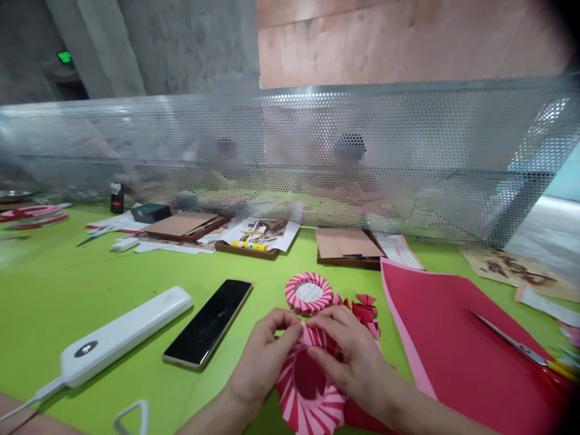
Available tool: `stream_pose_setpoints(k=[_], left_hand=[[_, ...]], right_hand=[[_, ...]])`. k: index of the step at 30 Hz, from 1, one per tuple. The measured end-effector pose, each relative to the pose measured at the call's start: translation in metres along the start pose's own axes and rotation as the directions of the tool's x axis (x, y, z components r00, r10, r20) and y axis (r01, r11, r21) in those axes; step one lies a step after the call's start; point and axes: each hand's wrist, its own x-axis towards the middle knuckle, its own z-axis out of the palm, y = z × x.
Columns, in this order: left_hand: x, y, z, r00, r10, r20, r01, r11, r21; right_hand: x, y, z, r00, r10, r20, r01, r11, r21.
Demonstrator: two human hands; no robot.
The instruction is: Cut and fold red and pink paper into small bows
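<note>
Green tabletop [154, 263] beneath 1 pink-and-red striped, pleated paper ring [312, 418].

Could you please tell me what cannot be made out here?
All in the head view:
Held ring: partly covered by the right hand.
Scissors' handles: partly lost in the dark right edge.
Green sign's wording: blurred, too small.
Cable's far end: cut off by the left edge.
Shapes behind mesh: blurred.

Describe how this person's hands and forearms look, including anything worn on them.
The bare left hand and bare right hand wear no gloves, and no ring, watch or bracelet shows. The left forearm and right forearm show no sleeves.
</note>
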Motion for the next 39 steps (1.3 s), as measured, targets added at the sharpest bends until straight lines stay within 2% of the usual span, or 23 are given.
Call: stream_pose_setpoints(k=[4, 11, 15, 27, 31, 34, 37, 39], left_hand=[[0.001, 0.005, 0.001, 1.0, 0.011, -0.027, -0.009, 0.997, 0.079], [0.001, 0.006, 0.002, 1.0, -0.02, 0.0, 0.02, 1.0, 0.016], [0.003, 0.008, 0.0, 0.997, -0.054, 0.055, 0.056, 0.998, -0.019], [0.005, 0.01, -0.001, 0.993, -0.031, 0.111, 0.025, 0.998, 0.059], [0.002, 0.013, -0.002, 0.992, 0.023, 0.121, -0.042, 0.987, 0.156], [-0.001, 0.017, -0.003, 0.973, 0.176, 0.147, -0.22, 0.901, 0.373], [-0.004, 0.021, -0.005, 0.907, 0.359, 0.218, -0.417, 0.711, 0.565], [-0.005, 0.023, -0.006, 0.877, 0.4, 0.267, -0.471, 0.607, 0.64]], right_hand=[[-0.002, 0.002, 0.001, 1.0, -0.007, -0.002, 0.007, 1.0, -0.006], [-0.002, 0.003, 0.001, 1.0, -0.023, 0.012, 0.023, 0.999, -0.031], [-0.003, 0.002, 0.0, 0.999, -0.035, 0.026, 0.036, 0.999, -0.04], [-0.002, 0.0, -0.001, 0.999, -0.05, 0.021, 0.051, 0.998, -0.038], [-0.002, -0.001, -0.001, 0.999, -0.048, 0.021, 0.049, 0.998, -0.04], [-0.002, -0.001, 0.0, 0.999, -0.04, 0.015, 0.041, 0.999, -0.032], [-0.003, -0.001, 0.001, 0.999, -0.045, 0.002, 0.045, 0.999, -0.031], [-0.004, 0.0, 0.002, 0.999, -0.049, -0.002, 0.049, 0.998, -0.034]])
